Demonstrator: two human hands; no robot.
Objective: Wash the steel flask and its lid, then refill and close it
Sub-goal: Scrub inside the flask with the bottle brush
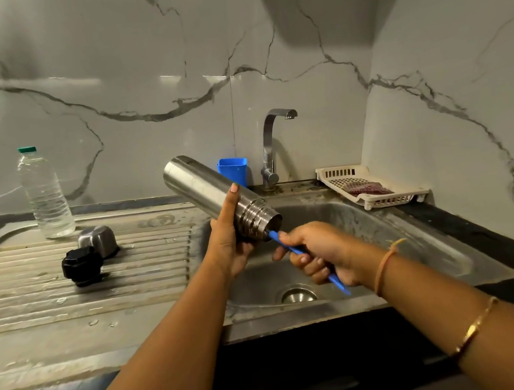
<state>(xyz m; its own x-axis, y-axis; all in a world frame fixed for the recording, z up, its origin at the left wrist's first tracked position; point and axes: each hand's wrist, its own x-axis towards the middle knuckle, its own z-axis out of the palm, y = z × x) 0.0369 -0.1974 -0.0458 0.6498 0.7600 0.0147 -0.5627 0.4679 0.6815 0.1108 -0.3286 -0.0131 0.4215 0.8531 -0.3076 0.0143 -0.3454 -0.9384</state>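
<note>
Marble-patterned wall panels (131,63) are seen behind a steel sink (384,219) set beside a wet, ribbed counter (66,307). The flask (201,186) is held tilted over the basin with its open mouth lowest, and its body is gripped just above the threaded neck by the left hand (228,248). A blue brush handle (275,236) is clasped in the curled fingers of the right hand (320,252) and is pushed into the mouth; the bristle end is hidden inside. Scrubbing of the inside is judged to be the step in hand, with the lid, the refill and the closing not yet done. A slip is the likeliest trouble: the steel looks wet, only one hand is kept on it, and a hard thrust of the brush could drive the flask out of that grip and into the basin. The raised base could also be knocked against the blue holder (233,170) or the tap (270,146) close behind it. No running water is seen. On the counter, the steel cap (96,239) and the black stopper (82,265) are laid just beside each other, near enough to be swept off by the left forearm. A plastic bottle (46,194) is stood upright further back, and a white tray (378,200) with a scrubber (368,188) is set at the sink's right.
</note>
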